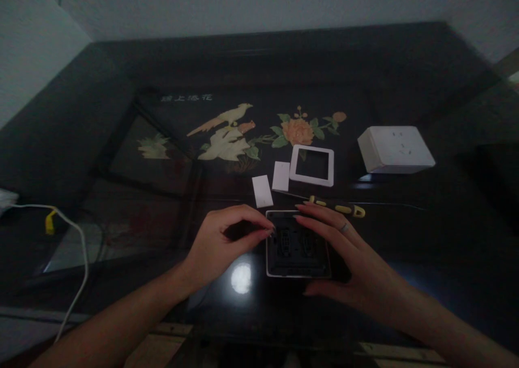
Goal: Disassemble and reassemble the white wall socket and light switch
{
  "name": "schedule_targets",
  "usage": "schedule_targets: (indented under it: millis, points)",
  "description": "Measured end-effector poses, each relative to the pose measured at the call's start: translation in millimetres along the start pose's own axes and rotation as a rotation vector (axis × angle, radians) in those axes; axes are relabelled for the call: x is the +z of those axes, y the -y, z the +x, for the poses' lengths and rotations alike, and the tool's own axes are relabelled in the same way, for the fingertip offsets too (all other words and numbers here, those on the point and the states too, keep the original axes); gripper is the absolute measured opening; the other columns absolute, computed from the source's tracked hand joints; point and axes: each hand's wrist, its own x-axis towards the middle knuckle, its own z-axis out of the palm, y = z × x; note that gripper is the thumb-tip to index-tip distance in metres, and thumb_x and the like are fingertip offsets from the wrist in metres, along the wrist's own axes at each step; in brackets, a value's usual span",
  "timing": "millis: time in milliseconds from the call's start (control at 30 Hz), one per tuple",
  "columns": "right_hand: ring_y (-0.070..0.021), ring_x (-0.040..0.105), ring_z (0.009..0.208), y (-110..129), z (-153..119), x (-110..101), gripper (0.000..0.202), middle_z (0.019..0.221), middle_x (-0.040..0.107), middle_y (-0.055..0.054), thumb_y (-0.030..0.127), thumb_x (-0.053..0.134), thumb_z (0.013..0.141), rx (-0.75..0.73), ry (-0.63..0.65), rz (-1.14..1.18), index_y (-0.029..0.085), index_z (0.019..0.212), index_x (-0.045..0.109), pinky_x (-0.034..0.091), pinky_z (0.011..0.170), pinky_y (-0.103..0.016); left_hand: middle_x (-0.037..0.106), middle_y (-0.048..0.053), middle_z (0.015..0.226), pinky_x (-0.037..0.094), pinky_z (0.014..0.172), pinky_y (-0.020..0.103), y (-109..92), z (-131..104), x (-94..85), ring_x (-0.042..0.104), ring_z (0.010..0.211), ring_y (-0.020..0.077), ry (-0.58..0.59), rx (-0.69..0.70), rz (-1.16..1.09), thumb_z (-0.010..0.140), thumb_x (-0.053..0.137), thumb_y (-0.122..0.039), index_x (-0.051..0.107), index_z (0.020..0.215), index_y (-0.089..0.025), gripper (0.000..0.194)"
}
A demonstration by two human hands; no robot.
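Note:
A square wall switch (298, 262) lies with its black back up and a pale rim around it on the dark table. My left hand (231, 235) is at its left edge, thumb and forefinger pinched together near the upper left corner; whatever is between the tips is too small to make out. My right hand (344, 243), a ring on one finger, spreads over the right side of the switch. Its straight fingers rest across the top edge, and the thumb lies apart, just below the near edge. Beyond the hands lies a yellow-and-black screwdriver (344, 209), partly covered by my right fingers.
Past the switch lie a white square frame (312, 181) and two white plates, the left one (263, 191) and the right one (281, 176). A white box (399, 146) stands at the right. A white cable (86, 249) with a yellow tag (50, 222) runs along the left.

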Motion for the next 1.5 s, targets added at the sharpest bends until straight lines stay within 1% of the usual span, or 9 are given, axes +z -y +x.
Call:
schedule_targets:
  millis: [133, 300, 600, 833, 967, 1067, 1133, 1300, 1500]
  points:
    - [-0.0292, 0.040, 0.142, 0, 2, 1, 0.077, 0.151, 0.044, -0.014, 0.030, 0.077, 0.078, -0.018, -0.012, 0.006, 0.028, 0.143, 0.035, 0.043, 0.112, -0.052, 0.076, 0.001, 0.080, 0.055, 0.071, 0.018, 1, -1, 2.1, 0.072, 0.075, 0.0118, 0.035, 0.073, 0.030, 0.080, 0.074, -0.008, 0.075, 0.084, -0.017, 0.009]
    - [-0.0267, 0.041, 0.141, -2, 6, 4, 0.070, 0.148, 0.047, -0.014, 0.029, 0.072, 0.082, -0.038, -0.023, 0.014, 0.025, 0.143, 0.037, 0.044, 0.111, -0.049, 0.076, 0.003, 0.083, 0.056, 0.074, 0.015, 4, -2, 2.5, 0.072, 0.077, 0.0104, 0.040, 0.205, 0.114, 0.082, 0.073, -0.006, 0.074, 0.086, -0.014, 0.010]
    - [-0.0249, 0.046, 0.136, -2, 7, 6, 0.063, 0.142, 0.054, -0.014, 0.025, 0.070, 0.080, -0.064, -0.060, -0.012, 0.020, 0.138, 0.044, 0.047, 0.109, -0.044, 0.075, 0.005, 0.086, 0.057, 0.075, 0.022, 6, -3, 3.9, 0.070, 0.082, 0.0132, 0.095, 0.310, 0.164, 0.085, 0.069, -0.006, 0.071, 0.092, -0.013, 0.010]
    - [-0.0235, 0.047, 0.133, -4, 9, 7, 0.062, 0.140, 0.054, -0.014, 0.026, 0.069, 0.080, -0.081, -0.069, -0.025, 0.018, 0.136, 0.044, 0.047, 0.109, -0.041, 0.074, 0.004, 0.087, 0.058, 0.076, 0.026, 7, -3, 6.9, 0.068, 0.083, 0.0141, 0.103, 0.386, 0.230, 0.089, 0.066, -0.009, 0.070, 0.095, -0.015, 0.009]
    - [-0.0251, 0.044, 0.136, -2, 9, 4, 0.075, 0.142, 0.051, -0.016, 0.029, 0.073, 0.079, -0.089, -0.036, -0.048, 0.016, 0.144, 0.037, 0.044, 0.112, -0.043, 0.075, 0.003, 0.087, 0.059, 0.076, 0.027, 8, -3, 6.6, 0.068, 0.083, 0.0143, 0.100, 0.407, 0.254, 0.092, 0.063, -0.012, 0.070, 0.095, -0.017, 0.009]
    - [-0.0294, 0.036, 0.143, 2, 12, 3, 0.094, 0.148, 0.046, -0.018, 0.043, 0.081, 0.072, -0.090, 0.003, -0.093, 0.015, 0.147, 0.031, 0.041, 0.114, -0.048, 0.075, 0.004, 0.087, 0.058, 0.075, 0.025, 8, -3, 6.3, 0.069, 0.082, 0.0142, 0.095, 0.400, 0.252, 0.090, 0.065, -0.010, 0.070, 0.094, -0.016, 0.009]
    - [-0.0315, 0.033, 0.145, 6, 16, 5, 0.102, 0.151, 0.045, -0.017, 0.047, 0.085, 0.067, -0.088, 0.027, -0.116, 0.016, 0.148, 0.030, 0.039, 0.115, -0.051, 0.074, 0.004, 0.086, 0.058, 0.076, 0.024, 8, -3, 5.9, 0.069, 0.083, 0.0141, 0.091, 0.400, 0.246, 0.089, 0.066, -0.010, 0.070, 0.093, -0.015, 0.008]
    - [-0.0306, 0.043, 0.139, 14, 23, 12, 0.089, 0.148, 0.051, -0.014, 0.028, 0.081, 0.073, -0.035, 0.017, -0.089, 0.022, 0.146, 0.031, 0.036, 0.115, -0.058, 0.074, 0.004, 0.087, 0.057, 0.078, 0.023, 8, -4, 4.6, 0.069, 0.084, 0.0135, 0.091, 0.417, 0.263, 0.090, 0.065, -0.009, 0.069, 0.094, -0.014, 0.007]
    - [-0.0303, 0.045, 0.138, 13, 22, 16, 0.079, 0.147, 0.052, -0.015, 0.025, 0.075, 0.077, -0.025, -0.015, -0.016, 0.022, 0.145, 0.035, 0.035, 0.113, -0.058, 0.074, 0.004, 0.087, 0.057, 0.077, 0.024, 11, -4, 4.9, 0.069, 0.084, 0.0145, 0.089, 0.439, 0.282, 0.089, 0.066, -0.011, 0.071, 0.093, -0.015, 0.007]
